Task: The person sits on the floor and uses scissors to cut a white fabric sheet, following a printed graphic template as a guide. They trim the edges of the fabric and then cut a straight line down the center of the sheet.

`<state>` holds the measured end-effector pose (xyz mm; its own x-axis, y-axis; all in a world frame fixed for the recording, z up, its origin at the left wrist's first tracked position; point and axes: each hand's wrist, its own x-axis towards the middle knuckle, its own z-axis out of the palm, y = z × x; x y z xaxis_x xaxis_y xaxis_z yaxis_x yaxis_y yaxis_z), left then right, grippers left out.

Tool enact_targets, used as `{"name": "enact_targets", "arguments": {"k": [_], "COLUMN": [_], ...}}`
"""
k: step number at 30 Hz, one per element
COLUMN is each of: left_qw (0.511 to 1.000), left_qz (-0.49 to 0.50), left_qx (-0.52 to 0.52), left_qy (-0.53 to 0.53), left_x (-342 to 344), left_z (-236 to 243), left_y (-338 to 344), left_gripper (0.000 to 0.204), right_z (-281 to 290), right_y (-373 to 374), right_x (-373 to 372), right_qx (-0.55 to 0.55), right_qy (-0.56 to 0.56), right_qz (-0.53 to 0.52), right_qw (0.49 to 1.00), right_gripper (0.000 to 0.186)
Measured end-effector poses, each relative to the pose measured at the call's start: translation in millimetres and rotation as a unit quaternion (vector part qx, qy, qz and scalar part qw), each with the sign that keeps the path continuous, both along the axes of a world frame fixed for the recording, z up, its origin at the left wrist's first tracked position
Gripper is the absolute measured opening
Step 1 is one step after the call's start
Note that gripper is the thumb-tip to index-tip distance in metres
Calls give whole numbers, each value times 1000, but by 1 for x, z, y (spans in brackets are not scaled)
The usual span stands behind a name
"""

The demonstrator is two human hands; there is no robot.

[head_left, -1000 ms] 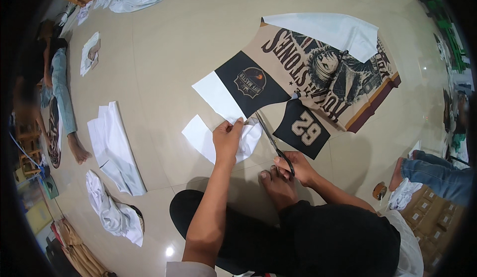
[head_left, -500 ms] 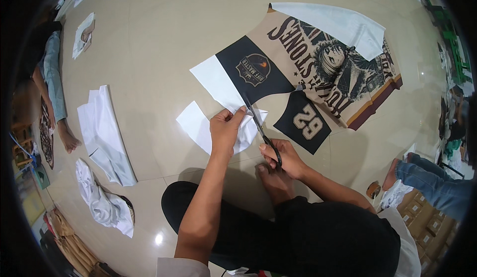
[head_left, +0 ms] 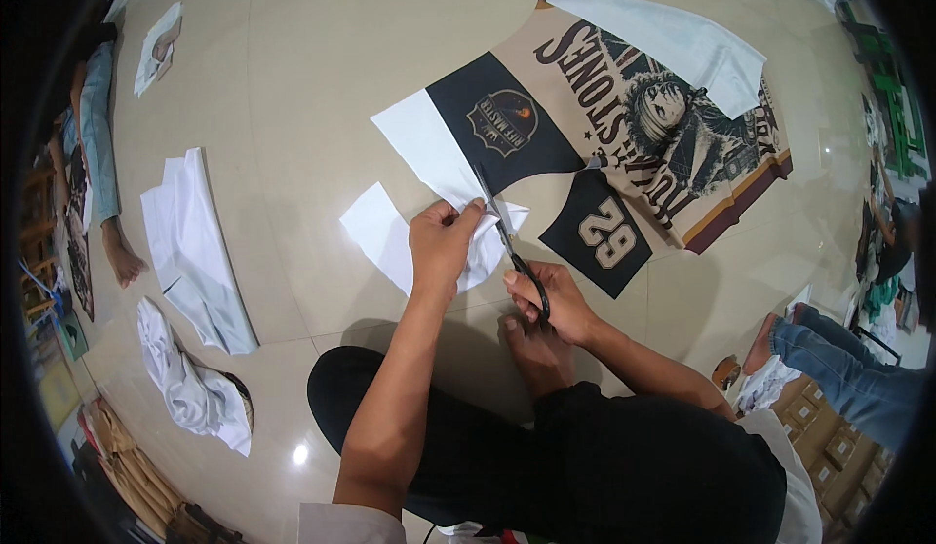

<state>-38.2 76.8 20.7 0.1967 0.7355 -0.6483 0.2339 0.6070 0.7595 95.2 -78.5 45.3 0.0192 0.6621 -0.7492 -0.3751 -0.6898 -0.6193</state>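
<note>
My right hand (head_left: 551,300) holds black-handled scissors (head_left: 515,253), thumb and fingers through the handles. The blades lie at the edge where a white margin (head_left: 421,149) meets a black printed fabric panel (head_left: 502,120). My left hand (head_left: 444,242) pinches the white fabric just left of the blades, thumb and forefinger together. Loose white fabric (head_left: 375,232) hangs below that hand onto the floor. The black panel joins a larger beige printed fabric piece (head_left: 624,105), partly covered by a folded white flap (head_left: 673,42). A smaller black panel (head_left: 597,237) lies right of the scissors.
Folded white cloth (head_left: 200,252) and crumpled white fabric (head_left: 190,378) lie on the tiled floor at left. My bare foot (head_left: 541,354) is just below the scissors. Other people's legs show at left (head_left: 102,144) and right (head_left: 838,359), beside cardboard boxes (head_left: 829,437).
The scissor blades look more spread apart now. Both hands stay at nearly the same spot on the fabric, while the whole view has shifted slightly.
</note>
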Motion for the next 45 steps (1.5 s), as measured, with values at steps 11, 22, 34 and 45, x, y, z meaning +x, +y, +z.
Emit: {"name": "enact_targets", "arguments": {"k": [11,22,34,45], "left_qw": [999,999,996,997], "left_qz": [-15,-7,-19,-17], "left_qx": [20,19,32,24], "left_qy": [36,40,76,70], "left_x": [-1,0,2,0], "left_z": [-7,-4,1,-5], "left_y": [-1,0,1,0], "left_gripper": [41,41,41,39], "right_z": [2,3,2,7], "right_y": [4,5,5,12], "right_x": [1,3,4,7], "right_qx": [-16,-35,-35,-50], "right_qy": [0,-27,-45,-41], "right_qz": [-15,-7,-8,11], "right_qw": [1000,999,998,998], "right_gripper": [43,40,40,38]}}
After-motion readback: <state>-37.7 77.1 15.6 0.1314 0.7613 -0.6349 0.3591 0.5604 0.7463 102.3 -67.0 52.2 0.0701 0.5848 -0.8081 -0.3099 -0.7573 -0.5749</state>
